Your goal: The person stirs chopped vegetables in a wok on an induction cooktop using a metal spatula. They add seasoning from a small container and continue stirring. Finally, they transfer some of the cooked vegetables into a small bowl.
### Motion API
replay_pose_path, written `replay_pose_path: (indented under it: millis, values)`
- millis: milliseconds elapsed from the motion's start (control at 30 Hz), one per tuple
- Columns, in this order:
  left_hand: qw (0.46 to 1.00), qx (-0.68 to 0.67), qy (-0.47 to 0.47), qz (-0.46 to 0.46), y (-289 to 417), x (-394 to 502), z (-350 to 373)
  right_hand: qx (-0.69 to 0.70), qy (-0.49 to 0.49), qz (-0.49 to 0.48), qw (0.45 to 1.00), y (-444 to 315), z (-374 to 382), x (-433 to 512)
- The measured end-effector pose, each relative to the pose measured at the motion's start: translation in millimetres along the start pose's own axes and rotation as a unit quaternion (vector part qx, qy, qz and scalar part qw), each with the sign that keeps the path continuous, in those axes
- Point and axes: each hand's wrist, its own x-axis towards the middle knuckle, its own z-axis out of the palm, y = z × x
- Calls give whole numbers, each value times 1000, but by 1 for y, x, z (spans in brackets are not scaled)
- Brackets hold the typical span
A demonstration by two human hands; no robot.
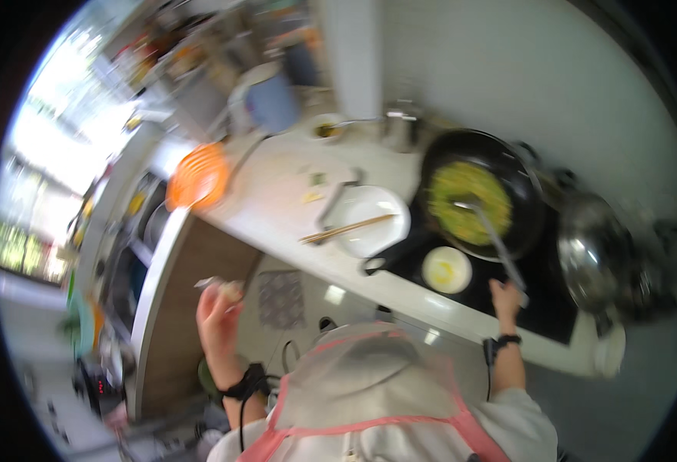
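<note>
My right hand [507, 300] grips the handle of a metal spatula [497, 239], whose head rests in yellow-green food [459, 179] inside a black wok [523, 202] on the cooktop. My left hand [220, 312] is raised over the floor, left of my body, with its fingers closed on a small crumpled whitish item [231, 291], too blurred to name. A white bowl [447, 269] with yellow residue stands in front of the wok. To its left lies a white plate [367, 216] with wooden chopsticks [347, 228] across it.
A cutting board [286, 179] with food scraps lies left of the plate, near an orange basket [198, 176]. A metal lid [595, 251] is right of the wok. Behind are a metal canister [402, 124], a small bowl [327, 128] and a blue container [272, 101].
</note>
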Motion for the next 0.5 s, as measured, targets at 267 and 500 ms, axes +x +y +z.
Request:
replay_pose_path:
  millis: [267,500]
  values:
    - [990,-126,-64,24,24,-5,-64,-34,42,-7,999,17,27,-43]
    - [970,-217,-106,34,70,1,-144,180,-332,-142,915,-183,6,-195]
